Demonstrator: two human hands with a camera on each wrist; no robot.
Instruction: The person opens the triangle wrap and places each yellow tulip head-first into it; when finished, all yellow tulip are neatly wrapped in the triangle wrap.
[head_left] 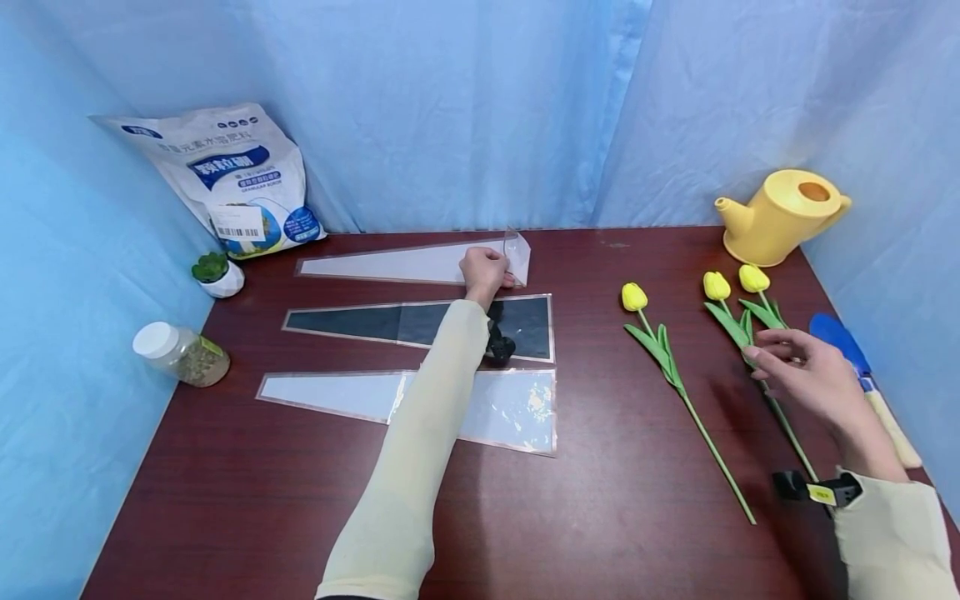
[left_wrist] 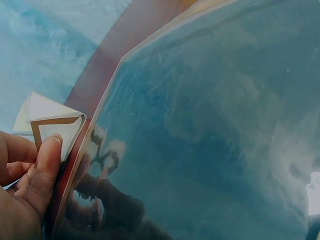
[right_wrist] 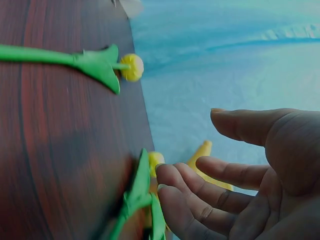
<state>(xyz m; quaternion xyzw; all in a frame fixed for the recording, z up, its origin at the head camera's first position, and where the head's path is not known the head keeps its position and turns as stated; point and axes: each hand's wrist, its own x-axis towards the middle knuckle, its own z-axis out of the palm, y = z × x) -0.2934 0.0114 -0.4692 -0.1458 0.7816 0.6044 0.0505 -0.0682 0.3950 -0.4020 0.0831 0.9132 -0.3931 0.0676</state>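
Note:
Three tapered flat flower sleeves lie in a row on the table. My left hand [head_left: 486, 273] is at the wide end of the far white sleeve [head_left: 390, 265]. In the left wrist view, its thumb and fingers pinch the raised, folded edge [left_wrist: 55, 107] of that sleeve. The dark sleeve [head_left: 345, 321] lies under my left wrist, and the near white sleeve [head_left: 322, 392] is partly hidden by my forearm. My right hand [head_left: 813, 375], fingers loosely bent and holding nothing, hovers over two yellow tulips [head_left: 716, 287]. Another yellow tulip [head_left: 633, 297] lies to their left.
A yellow watering can [head_left: 776, 217] stands at the back right, with a blue trowel [head_left: 840, 340] along the right edge. On the left are a fertilizer bag [head_left: 225, 179], a small potted succulent [head_left: 223, 279] and a white-lidded jar [head_left: 198, 360]. Blue curtains [head_left: 480, 117] border the table.

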